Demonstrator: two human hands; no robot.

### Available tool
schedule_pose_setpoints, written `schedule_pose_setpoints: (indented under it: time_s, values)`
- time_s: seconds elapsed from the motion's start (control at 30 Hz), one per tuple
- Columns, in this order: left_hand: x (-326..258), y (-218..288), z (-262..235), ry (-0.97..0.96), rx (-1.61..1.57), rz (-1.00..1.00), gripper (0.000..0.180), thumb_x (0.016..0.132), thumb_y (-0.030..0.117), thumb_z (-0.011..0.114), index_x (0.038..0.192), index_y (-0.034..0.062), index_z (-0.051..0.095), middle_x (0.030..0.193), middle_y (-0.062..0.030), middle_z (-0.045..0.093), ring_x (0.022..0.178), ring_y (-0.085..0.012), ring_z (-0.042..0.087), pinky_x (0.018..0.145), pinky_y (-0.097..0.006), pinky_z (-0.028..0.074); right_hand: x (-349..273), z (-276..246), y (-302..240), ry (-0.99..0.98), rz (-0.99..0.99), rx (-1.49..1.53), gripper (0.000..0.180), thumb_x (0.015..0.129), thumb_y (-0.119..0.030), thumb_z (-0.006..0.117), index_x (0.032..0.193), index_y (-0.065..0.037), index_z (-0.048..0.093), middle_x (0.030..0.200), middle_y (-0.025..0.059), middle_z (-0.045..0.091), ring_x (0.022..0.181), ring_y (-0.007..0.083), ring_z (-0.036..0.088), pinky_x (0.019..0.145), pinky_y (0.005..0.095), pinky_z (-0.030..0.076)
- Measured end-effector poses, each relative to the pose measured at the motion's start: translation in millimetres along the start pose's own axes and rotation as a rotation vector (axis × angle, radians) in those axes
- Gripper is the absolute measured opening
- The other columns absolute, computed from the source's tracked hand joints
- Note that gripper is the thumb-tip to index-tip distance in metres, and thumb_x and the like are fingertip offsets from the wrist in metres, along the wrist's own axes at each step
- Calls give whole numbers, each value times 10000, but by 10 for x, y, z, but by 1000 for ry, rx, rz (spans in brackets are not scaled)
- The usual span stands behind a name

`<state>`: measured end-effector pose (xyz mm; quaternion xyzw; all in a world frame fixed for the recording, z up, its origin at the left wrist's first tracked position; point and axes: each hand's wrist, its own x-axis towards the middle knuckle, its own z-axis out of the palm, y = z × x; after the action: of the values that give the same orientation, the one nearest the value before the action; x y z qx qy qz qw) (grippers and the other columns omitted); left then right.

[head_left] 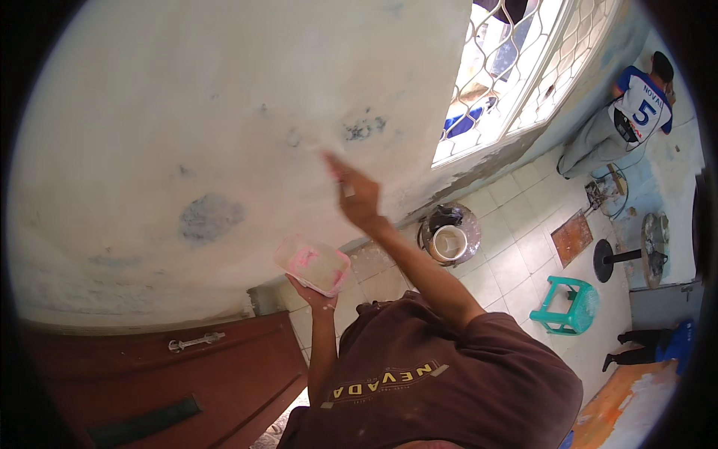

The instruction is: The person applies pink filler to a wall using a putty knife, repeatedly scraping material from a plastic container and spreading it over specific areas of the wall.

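My left hand (315, 295) is closed under and around a shallow, clear plastic tub (329, 263) with pink smears inside and along its rim. It holds the tub tilted, close to the pale wall (247, 90). Up at the wall, my right hand (360, 197) is raised with bent fingers. A small pale bit and a reddish tip show at the fingers, but blur hides what it grips. Dark, rough patches (365, 129) mark the wall just above this hand, and a grey patch (212, 218) lies to its left.
A barred window (508, 67) is at upper right. On the tiled floor stand a round stool (470, 224) bearing a white bucket (449, 243), a green plastic stool (574, 307) and a tipped-over round table (654, 251). A brown door (247, 374) is at lower left. Another person (636, 112) stands far right.
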<state>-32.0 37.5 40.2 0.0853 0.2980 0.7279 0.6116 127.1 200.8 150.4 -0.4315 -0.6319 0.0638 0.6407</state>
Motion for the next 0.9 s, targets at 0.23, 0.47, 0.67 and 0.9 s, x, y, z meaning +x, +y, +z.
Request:
schedule_pose_setpoints:
  time_s: [0.23,0.47,0.67,0.9]
  values:
    - [-80,-41,-74,17,1,2,737,1044,724,388,1558,197,426,1472,-57,548,1355,-298,559,1115,-549,506,680,-1098,1255,527,403,-349,413,1100,-204,512,1481,-82,614,1014,173,780,713,271,699,678,394,541]
    - [-45,-28,-288,11,6,7,724,1037,713,408,1544,199,456,1482,-51,549,1360,-300,558,1096,-544,521,-354,781,-65,91,20,-228,657,915,26,604,1545,-157,566,1314,165,724,720,257,738,592,393,567]
    - [-107,64,-198,29,275,84,703,1037,699,416,1515,188,488,1458,-56,569,1335,-301,583,1072,-540,540,-595,173,322,32,57,-125,441,1002,4,584,1428,-79,661,1280,166,743,1096,288,763,865,371,619]
    - [-153,17,-135,29,23,12,666,1046,667,424,1504,190,500,1438,-55,583,1328,-290,590,1075,-528,542,1064,-1016,1400,444,180,-413,478,1076,-131,498,1542,-30,522,1163,192,765,790,307,730,720,425,572]
